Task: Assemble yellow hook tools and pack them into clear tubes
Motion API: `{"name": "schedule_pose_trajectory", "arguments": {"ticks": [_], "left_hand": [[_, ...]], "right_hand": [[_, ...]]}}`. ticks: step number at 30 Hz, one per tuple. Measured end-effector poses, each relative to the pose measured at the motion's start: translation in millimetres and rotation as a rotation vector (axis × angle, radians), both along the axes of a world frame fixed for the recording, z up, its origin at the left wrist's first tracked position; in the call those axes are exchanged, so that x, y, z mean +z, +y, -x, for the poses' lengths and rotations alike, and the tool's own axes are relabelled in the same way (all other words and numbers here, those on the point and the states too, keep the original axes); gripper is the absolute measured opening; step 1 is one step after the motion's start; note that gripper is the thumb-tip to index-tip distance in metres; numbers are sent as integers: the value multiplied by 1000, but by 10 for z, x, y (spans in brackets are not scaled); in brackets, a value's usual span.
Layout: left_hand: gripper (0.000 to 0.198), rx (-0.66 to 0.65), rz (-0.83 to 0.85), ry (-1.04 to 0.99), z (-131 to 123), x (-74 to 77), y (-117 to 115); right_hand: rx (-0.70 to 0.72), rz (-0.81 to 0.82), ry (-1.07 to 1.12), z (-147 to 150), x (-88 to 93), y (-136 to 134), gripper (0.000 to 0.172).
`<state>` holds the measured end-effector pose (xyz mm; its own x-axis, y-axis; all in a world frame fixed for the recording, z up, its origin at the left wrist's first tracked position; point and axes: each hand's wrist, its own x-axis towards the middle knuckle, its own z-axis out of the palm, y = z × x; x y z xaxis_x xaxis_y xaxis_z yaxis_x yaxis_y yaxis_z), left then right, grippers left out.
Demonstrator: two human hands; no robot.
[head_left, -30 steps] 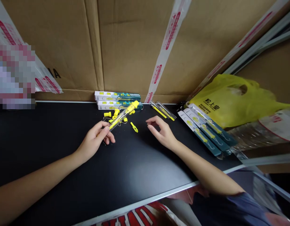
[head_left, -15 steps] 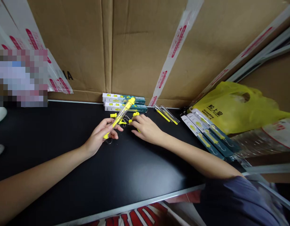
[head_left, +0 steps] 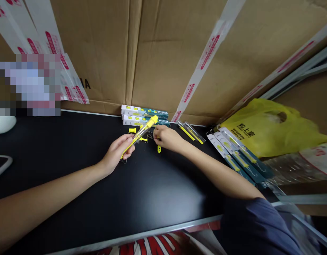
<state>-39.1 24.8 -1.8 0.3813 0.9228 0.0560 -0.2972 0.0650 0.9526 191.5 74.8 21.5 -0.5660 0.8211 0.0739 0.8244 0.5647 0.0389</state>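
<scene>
While left hand (head_left: 116,150) grasps tube (head_left: 142,132), right hand (head_left: 166,137) at loose yellow parts (head_left: 132,130), grip unclear; I judge cap (head_left: 154,120) fitted, rest pending.

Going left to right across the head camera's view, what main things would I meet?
White rounded object → left hand → yellow-ended clear tube → right hand → two slim clear tubes → yellow plastic bag.

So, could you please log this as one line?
left hand: holding yellow-capped clear plastic tube | right hand: at small yellow plastic parts, grip unclear | behind: two long white-and-teal boxes
</scene>
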Motion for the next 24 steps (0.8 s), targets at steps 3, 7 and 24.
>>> {"name": "schedule_pose_trajectory", "arguments": {"ticks": [3,7,24], "left_hand": [[36,-5,-16,11,1,-29,8],[33,-12,-40,26,6,-72,23],[34,-11,-43,45,7,-68,14]], "right_hand": [[-21,76,32,11,64,63,7],[-67,137,100,-30,76,175,5],[-87,92,299,-376,0,251,17]]}}
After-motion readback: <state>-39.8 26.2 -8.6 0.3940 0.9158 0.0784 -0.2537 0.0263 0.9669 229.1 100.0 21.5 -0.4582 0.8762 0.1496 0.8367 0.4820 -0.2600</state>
